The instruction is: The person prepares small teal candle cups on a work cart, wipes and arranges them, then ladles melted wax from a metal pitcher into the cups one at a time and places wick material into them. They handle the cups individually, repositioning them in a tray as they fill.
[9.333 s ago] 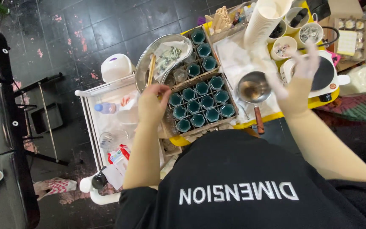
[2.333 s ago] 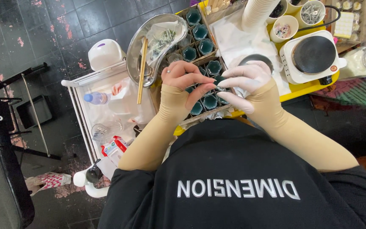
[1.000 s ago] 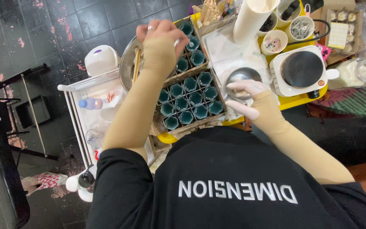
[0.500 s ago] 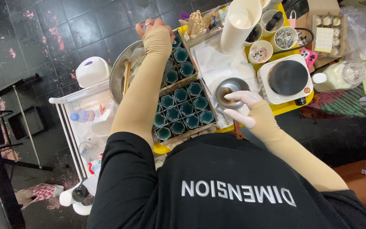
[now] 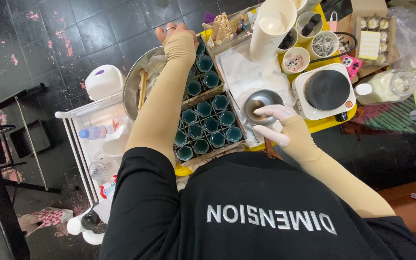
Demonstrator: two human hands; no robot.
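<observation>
Dark floor tiles surround a crowded yellow worktable [image 5: 339,123]. Resting beside the small steel pot [image 5: 261,105], the gloved right hand [image 5: 276,126] lies open, steadying it. Beyond the box of teal glass jars [image 5: 207,126], the left hand [image 5: 175,34] reaches far; its grip cannot be judged.

A white hotplate [image 5: 327,90] with a black round top sits on a yellow desk [image 5: 331,124]. Behind it stand a tall stack of paper cups [image 5: 271,26] and small white bowls [image 5: 296,59]. A glass jar [image 5: 390,85] lies to its right. A white cart [image 5: 95,139] holds a water bottle [image 5: 97,131] over a black tiled floor [image 5: 49,38].
</observation>
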